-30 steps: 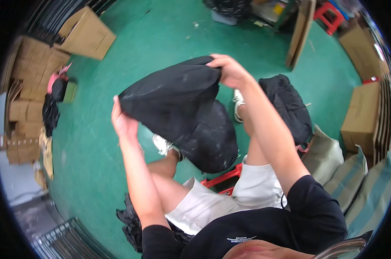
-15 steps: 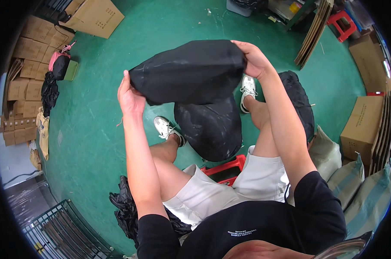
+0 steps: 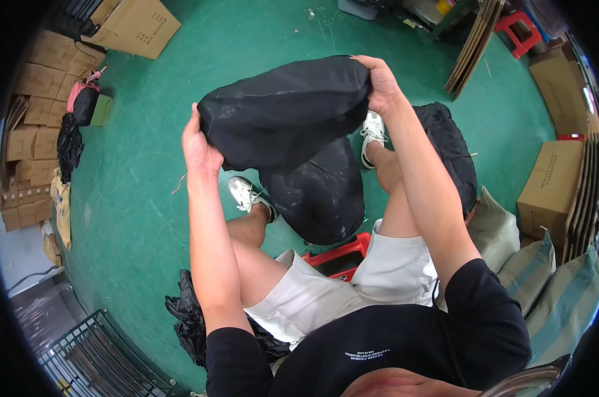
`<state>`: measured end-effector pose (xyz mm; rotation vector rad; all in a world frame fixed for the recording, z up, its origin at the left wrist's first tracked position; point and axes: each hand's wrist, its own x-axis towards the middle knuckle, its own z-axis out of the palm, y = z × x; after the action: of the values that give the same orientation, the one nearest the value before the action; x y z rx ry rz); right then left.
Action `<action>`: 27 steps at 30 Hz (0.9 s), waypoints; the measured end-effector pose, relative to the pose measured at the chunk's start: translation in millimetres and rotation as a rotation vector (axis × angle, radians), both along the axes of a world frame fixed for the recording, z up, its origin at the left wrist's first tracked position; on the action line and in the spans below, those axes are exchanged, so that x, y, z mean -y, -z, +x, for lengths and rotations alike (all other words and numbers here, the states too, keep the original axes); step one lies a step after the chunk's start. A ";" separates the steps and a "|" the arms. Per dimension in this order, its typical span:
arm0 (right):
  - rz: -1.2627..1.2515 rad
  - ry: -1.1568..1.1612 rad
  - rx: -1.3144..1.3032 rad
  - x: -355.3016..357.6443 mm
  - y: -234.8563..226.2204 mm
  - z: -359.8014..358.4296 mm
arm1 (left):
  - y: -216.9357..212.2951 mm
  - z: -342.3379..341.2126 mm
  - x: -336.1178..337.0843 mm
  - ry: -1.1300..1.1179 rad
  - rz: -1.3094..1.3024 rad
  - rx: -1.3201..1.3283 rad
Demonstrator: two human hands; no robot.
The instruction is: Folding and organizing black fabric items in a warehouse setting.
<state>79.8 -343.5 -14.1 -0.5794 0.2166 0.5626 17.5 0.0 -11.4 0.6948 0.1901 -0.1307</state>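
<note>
A wide piece of black fabric (image 3: 283,109), its kind not clear, is stretched between my two hands in front of me. My left hand (image 3: 201,144) grips its left end, the thumb pointing up along the edge. At the upper right corner my right hand (image 3: 381,85) is closed on the other end, with its fingers partly behind the cloth. Below the fabric, a bulky black bag-like bundle (image 3: 322,198) rests on the floor between my legs, its top partly covered from view by what I hold.
Beside my right leg lies another black bundle (image 3: 448,149). A red stool (image 3: 342,264) is between my thighs, and crumpled black plastic (image 3: 188,311) lies by my left hip. Stuffed sacks (image 3: 527,271) and a carton (image 3: 551,185) stand at right; stacked cartons (image 3: 44,83) line the left.
The fabric sags a little lower and shows more of its front face. Both hands keep their hold. The whole view has shifted slightly.
</note>
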 end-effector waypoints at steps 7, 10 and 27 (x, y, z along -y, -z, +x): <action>-0.412 -0.006 0.387 -3.0 6.6 -4.3 | -13.6 -3.0 -0.7 -0.089 0.017 0.042; -0.539 0.014 0.396 -11.3 7.1 -4.3 | -2.7 2.5 -1.2 -0.096 0.171 0.060; -0.118 0.074 0.370 -17.1 -15.4 -16.8 | -11.5 -9.3 35.3 0.391 0.609 -0.044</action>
<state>63.0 -326.4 1.3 -0.7755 -0.0791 0.3641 8.2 -35.2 0.1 1.3341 0.1332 -0.4748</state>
